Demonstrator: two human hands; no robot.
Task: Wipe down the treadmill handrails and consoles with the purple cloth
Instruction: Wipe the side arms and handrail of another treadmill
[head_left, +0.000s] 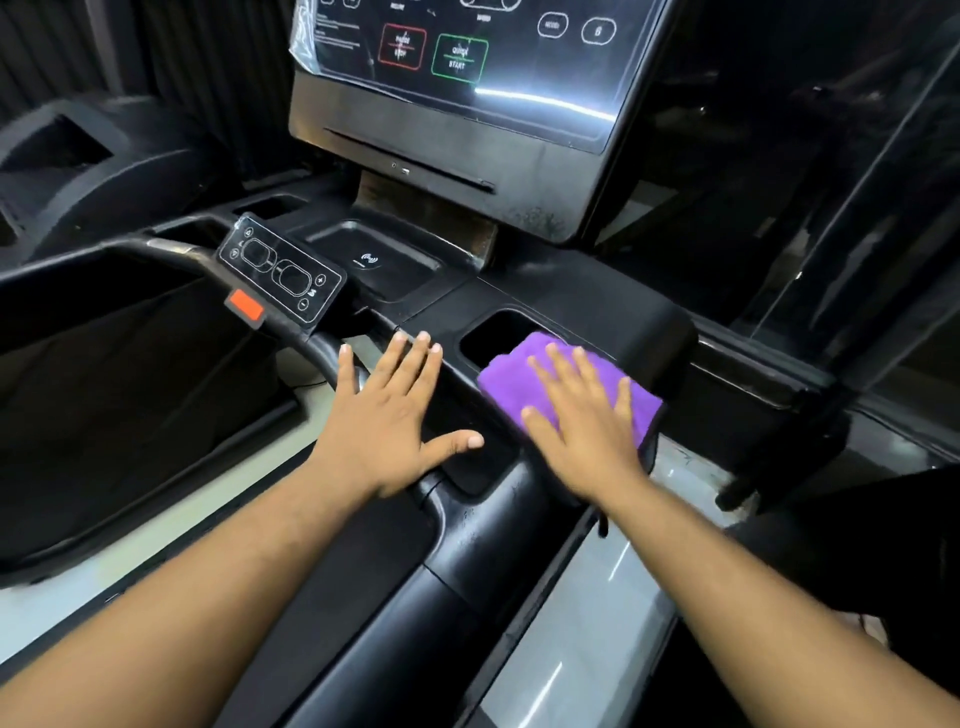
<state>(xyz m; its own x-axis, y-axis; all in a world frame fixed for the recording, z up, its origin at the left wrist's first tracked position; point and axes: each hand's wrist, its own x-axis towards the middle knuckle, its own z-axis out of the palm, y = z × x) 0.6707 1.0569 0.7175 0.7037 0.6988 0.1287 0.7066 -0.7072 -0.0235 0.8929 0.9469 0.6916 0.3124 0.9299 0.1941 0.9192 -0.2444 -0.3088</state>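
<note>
A person leans over a black treadmill, both arms reaching forward. At far left, a small control panel (280, 270) with an orange tab (245, 306) below it sits on the handrail (332, 353). The left hand (387, 415) lies flat on the black deck near the handrail, fingers straight and spread, holding nothing. Just to its right, the right hand (584, 415) presses flat, fingers splayed wide, on the folded purple cloth (519, 371) at the near edge of a cup recess (493, 332). The main console (467, 104) rises behind.
</note>
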